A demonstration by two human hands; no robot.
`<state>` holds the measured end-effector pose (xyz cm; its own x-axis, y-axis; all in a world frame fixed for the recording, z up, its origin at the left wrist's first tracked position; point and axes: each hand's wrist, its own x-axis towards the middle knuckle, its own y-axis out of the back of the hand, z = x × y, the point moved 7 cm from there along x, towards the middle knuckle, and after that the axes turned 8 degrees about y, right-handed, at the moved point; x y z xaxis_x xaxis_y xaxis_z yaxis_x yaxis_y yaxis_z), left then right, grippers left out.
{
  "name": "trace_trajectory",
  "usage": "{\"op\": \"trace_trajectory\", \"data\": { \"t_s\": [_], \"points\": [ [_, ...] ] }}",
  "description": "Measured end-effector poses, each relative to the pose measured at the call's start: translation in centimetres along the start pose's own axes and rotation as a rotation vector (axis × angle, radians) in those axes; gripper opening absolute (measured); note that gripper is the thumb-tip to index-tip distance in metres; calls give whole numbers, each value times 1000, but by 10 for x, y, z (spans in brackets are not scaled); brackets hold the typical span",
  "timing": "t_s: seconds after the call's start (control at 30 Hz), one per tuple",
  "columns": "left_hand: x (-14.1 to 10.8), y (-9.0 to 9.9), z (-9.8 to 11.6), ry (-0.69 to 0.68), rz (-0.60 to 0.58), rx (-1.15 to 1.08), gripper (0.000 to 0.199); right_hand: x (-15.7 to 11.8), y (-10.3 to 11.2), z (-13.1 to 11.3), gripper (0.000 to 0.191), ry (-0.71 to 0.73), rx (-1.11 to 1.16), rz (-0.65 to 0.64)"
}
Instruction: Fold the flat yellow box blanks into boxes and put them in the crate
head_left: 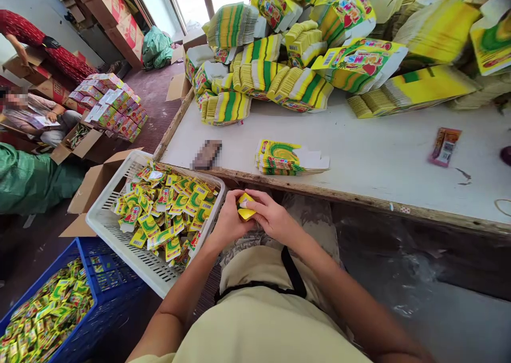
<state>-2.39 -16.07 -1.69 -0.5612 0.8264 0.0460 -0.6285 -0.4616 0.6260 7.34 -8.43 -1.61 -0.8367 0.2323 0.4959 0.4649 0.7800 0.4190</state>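
Between my two hands, above my lap, is a small yellow carton point(246, 213) with a green print. My left hand point(230, 219) is wrapped round its left side. The fingers and thumb of my right hand point(271, 214) press on its right side and top, so part of it is hidden. On the table edge just beyond my hands lies a stack of flat yellow and green cartons point(279, 158). To the left of my hands, a white plastic basket point(99, 214) holds many small yellow cartons point(163, 208).
Bundles of flat cartons point(263, 75) are heaped along the back of the white table point(371, 155). A small packet point(445, 147) lies at right. A blue crate point(107, 288) of yellow packets stands lower left. Two people are at far left, near stacked boxes point(115, 107).
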Motion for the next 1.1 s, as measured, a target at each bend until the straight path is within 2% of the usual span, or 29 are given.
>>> {"op": "trace_trajectory", "data": {
  "t_s": [0.13, 0.27, 0.33, 0.4, 0.47, 0.57, 0.63, 0.67, 0.8, 0.87, 0.9, 0.97, 1.1],
  "points": [
    [1, 4, 3, -11, -75, 54, 67, 3, 1, 2, 26, -8, -30, -111],
    [4, -1, 1, -2, -223, 78, 77, 7, 11, 5, 19, -26, 24, -248],
    [7, -4, 1, -5, -255, 106, 82, 8, 13, 8, 17, -36, 59, -302],
    [11, -6, 5, -27, -239, 132, 83, 10, 13, 12, 17, -72, 85, -250],
    [13, -6, 10, -67, -202, 159, 81, 10, 11, 16, 23, -119, 104, -102],
    [12, -1, 11, -95, -174, 173, 78, 8, 5, 15, 46, -129, 125, 55],
    [9, 14, -1, -37, -136, 178, 74, 10, 11, 15, 60, -113, 100, 90],
    [8, 27, -11, 9, -84, 201, 72, 12, 20, 17, 61, -115, 54, 118],
    [-3, 95, -47, 152, 287, 395, 77, 19, 89, 45, 40, -217, -367, 342],
    [-10, 113, -56, 172, 393, 415, 77, 20, 113, 66, 37, -309, -564, 377],
    [-12, 114, -57, 171, 399, 404, 75, 21, 118, 76, 34, -348, -622, 354],
    [-13, 103, -56, 150, 332, 363, 66, 24, 120, 93, 29, -392, -687, 296],
    [-8, 60, -44, 100, 93, 229, 51, 25, 120, 96, 29, -400, -733, 306]
  ]
}}
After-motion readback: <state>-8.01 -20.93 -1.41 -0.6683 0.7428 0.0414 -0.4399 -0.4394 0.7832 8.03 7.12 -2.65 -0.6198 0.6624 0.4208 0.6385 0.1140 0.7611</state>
